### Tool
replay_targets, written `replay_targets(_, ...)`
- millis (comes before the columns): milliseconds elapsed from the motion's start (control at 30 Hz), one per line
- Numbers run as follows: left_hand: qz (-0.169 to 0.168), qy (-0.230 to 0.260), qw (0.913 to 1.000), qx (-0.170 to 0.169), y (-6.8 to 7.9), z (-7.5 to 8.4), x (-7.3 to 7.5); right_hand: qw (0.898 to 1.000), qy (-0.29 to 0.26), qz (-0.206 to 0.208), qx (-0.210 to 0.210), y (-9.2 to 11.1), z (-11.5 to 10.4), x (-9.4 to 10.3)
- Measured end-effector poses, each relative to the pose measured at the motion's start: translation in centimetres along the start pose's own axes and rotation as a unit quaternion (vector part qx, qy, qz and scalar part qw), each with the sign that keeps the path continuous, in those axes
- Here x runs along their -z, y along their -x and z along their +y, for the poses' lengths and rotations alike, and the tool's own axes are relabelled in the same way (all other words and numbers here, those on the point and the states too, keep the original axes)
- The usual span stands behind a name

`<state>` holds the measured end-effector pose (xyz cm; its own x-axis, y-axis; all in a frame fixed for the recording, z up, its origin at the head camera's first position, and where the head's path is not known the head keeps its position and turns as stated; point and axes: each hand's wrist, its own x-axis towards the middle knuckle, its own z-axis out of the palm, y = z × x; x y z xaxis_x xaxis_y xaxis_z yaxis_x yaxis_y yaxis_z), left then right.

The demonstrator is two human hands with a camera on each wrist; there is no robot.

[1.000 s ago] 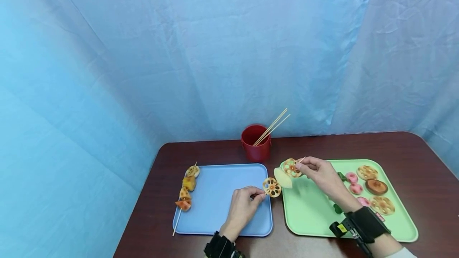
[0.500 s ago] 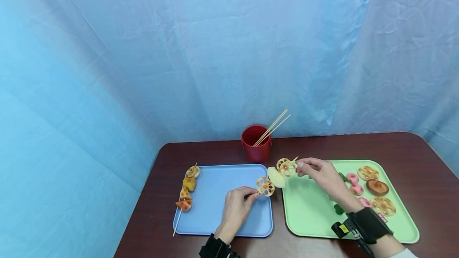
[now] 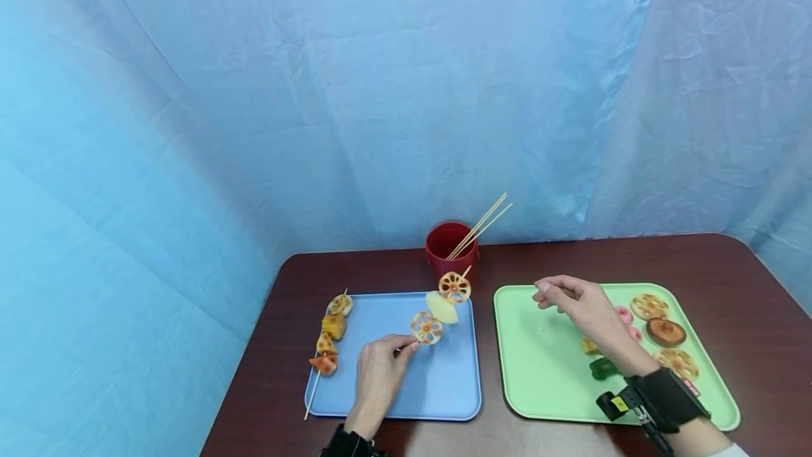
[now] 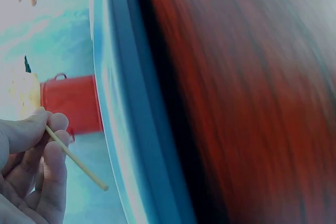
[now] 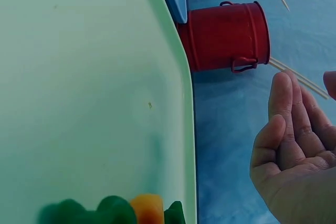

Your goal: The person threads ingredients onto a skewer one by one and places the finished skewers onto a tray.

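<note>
- My left fingers (image 4: 54, 169) and thumb pinch the bare lower end of a skewer (image 3: 442, 309), with some stick poking out below them. My right fingers (image 5: 281, 95) are slack, a gap between them and the thumb, and hold nothing.
- The skewer leans over the right half of the blue tray (image 3: 400, 400), its tip by the tray's far right corner. With all the weight beyond my left hand (image 3: 383, 372), I judge it could roll or dip if the pinch loosens.
- The upper lotus slice (image 3: 454, 288) sits near the tip. A sharp tilt or flick could let it slide off, I think, since only a little stick shows past it.
- The red bucket (image 3: 442, 259) stands just beyond that corner, near the tabletop's far edge. If I swing the skewer forward, I might bump it and jolt the loose sticks (image 3: 485, 223) inside.
- Another skewer (image 3: 333, 325) lies along the blue tray's left edge, its stick overhanging the near left corner. A careless sleeve or wrist there could tip it onto the tabletop.
- My right hand (image 3: 583, 305) hangs over the green tray (image 3: 539, 393), toward its far edge. If that forearm drops, it could shove the pink rings (image 3: 624, 315) or the green piece (image 3: 603, 369).
</note>
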<state>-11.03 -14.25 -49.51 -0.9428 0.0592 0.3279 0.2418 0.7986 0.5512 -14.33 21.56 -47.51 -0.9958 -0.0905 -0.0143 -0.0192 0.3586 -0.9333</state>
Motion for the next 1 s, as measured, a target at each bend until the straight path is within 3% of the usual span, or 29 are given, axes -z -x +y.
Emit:
replay_targets(400, 0.012, -0.048, 0.9981, 0.036, 0.3, -2.6, 2.7, 1.0, -0.001, 0.0, -0.011, -0.1, 0.2, 0.0)
replay_targets(767, -0.014, -0.089, 0.9935, 0.07, 0.8, -4.0, 4.8, 1.0, -0.003, 0.0, -0.002, 0.0, -0.1, -0.2)
replay_targets(1000, -0.046, -0.131, 0.9848, 0.104, 0.7, -5.0, 5.6, 1.0, -0.003, -0.004, 0.008, 0.0, -0.2, -0.3)
